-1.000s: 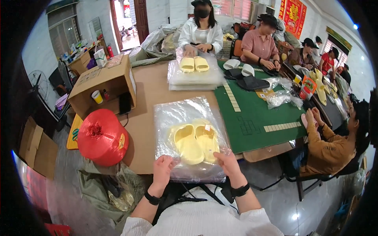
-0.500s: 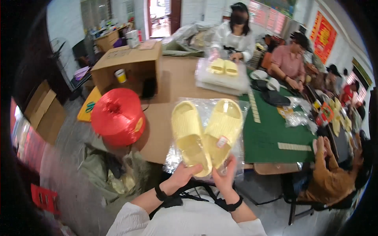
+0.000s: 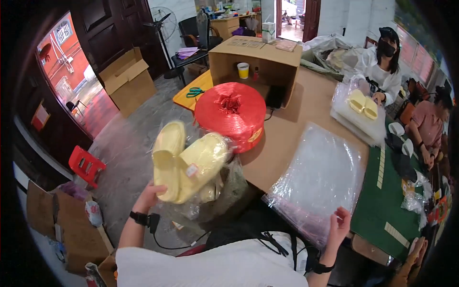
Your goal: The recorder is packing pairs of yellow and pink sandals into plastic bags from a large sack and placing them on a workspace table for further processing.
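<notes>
Item: pair of pale yellow foam slippers in a clear plastic bag, held off the desk's left edge.
Left hand: grip closed on the bagged heels from below.
Right hand: fingers spread, holding nothing, beside the stack of clear plastic bags on the brown desk.
Handling: judged light, soft, with slippery film; best held at the heel end.

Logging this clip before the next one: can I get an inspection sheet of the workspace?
Surface: brown table, green mat at its right end.
Job's things: pair of yellow slippers in a clear bag; stack of clear bags.
Clutter: red twine spool, open cardboard box, paper cup.
Hands: left hand holds the slippers up; right hand open at the bag stack.
Cables: black cord under the left wrist.
Surroundings: two seated co-workers, fan, red stool.
</notes>
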`<state>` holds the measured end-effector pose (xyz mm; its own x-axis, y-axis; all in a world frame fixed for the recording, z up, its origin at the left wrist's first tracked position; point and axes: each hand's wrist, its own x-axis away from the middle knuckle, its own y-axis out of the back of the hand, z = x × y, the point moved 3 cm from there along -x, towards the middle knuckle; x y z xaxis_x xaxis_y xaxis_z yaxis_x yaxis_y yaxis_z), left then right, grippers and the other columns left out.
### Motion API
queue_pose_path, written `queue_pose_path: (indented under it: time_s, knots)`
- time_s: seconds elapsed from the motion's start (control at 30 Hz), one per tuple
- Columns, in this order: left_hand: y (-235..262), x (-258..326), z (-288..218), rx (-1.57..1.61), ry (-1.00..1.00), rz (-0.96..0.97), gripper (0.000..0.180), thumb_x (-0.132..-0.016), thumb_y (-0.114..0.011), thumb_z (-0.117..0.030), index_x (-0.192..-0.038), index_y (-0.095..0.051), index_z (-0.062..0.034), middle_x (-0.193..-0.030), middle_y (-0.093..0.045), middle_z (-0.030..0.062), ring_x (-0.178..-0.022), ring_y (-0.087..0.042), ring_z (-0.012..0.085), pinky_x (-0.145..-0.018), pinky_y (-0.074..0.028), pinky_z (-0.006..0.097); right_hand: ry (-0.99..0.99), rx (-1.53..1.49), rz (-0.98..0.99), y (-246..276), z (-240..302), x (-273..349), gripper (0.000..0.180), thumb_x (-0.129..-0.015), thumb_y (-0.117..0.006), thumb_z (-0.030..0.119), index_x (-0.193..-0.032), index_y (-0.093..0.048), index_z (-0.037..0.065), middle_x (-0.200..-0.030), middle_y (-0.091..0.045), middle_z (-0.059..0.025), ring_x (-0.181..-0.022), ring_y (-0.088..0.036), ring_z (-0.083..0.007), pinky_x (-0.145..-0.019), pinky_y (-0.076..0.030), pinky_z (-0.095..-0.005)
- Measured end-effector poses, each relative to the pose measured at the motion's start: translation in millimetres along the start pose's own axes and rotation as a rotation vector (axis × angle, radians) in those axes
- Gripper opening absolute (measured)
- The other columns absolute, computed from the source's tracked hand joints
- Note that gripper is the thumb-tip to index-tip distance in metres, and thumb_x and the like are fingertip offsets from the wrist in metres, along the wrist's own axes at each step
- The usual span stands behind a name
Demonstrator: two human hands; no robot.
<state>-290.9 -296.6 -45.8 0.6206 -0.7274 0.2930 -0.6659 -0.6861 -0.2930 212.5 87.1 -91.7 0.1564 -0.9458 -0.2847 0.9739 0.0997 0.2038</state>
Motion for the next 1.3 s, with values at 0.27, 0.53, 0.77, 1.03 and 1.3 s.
queue_pose_path:
  time_s: [0.27,0.53,0.77,1.03,1.3]
  knots:
    - [72.3,-48.1,120.1,-0.45,0.158,-0.39,0.033,-0.089,-0.065,-0.016,-0.115,-0.063,0.0033,-0.103,-0.07,0.0106,-0.085,-0.069,0.0223,-0.074,-0.057,0.035,-0.093,-0.035,-0.05,-7.4,-25.2,-2.2,0.02,-0.094,-0.065,0.009,-0.112,-0.063,-0.001,-0.097,-0.063,-0.0025,-0.086,-0.057,-0.0096,-0.078,-0.047,-0.024]
    - [3.9,-184.0,184.2,0.115,0.286,-0.406,0.033,-0.098,-0.053,-0.023,-0.125,-0.054,-0.0035,-0.109,-0.065,0.0112,-0.091,-0.067,0.0261,-0.07,-0.06,0.043,-0.018,0.124,-0.074,-5.6,-32.5,6.3,0.014,-0.093,-0.065,0.008,-0.103,-0.064,0.0,-0.089,-0.06,-0.0007,-0.077,-0.051,-0.0089,-0.069,-0.043,-0.0243]
    - [38.9,-160.1,158.5,-0.449,0.432,-0.331,0.05,-0.093,-0.061,-0.049,-0.115,-0.063,-0.0043,-0.093,-0.069,0.0104,-0.079,-0.069,0.0275,-0.063,-0.057,0.039,-0.021,0.167,-0.071,-11.2,-31.0,3.0,0.01,-0.092,-0.064,0.008,-0.099,-0.064,0.0,-0.087,-0.059,0.0002,-0.075,-0.049,-0.0085,-0.067,-0.042,-0.0242]
    - [124.5,-131.7,121.9,-1.413,0.163,-1.067,0.086,-0.068,-0.083,-0.055,-0.119,-0.058,0.0106,-0.141,-0.048,0.0291,-0.13,-0.047,0.0428,-0.102,-0.042,0.046,0.055,0.271,-0.12,-2.4,-22.8,10.3,0.007,-0.093,-0.063,0.006,-0.097,-0.063,0.001,-0.086,-0.058,-0.0008,-0.074,-0.049,-0.0092,-0.066,-0.042,-0.0249]
    - [175.0,-145.5,170.7,-0.597,0.054,-1.036,0.05,-0.078,-0.076,-0.015,-0.114,-0.057,0.0135,-0.109,-0.067,0.0235,-0.095,-0.064,0.0328,-0.082,-0.05,0.042,0.011,0.261,-0.08,-9.2,-27.1,4.6,0.007,-0.093,-0.064,0.007,-0.096,-0.063,0.001,-0.086,-0.058,-0.0003,-0.074,-0.048,-0.0083,-0.066,-0.041,-0.0238]
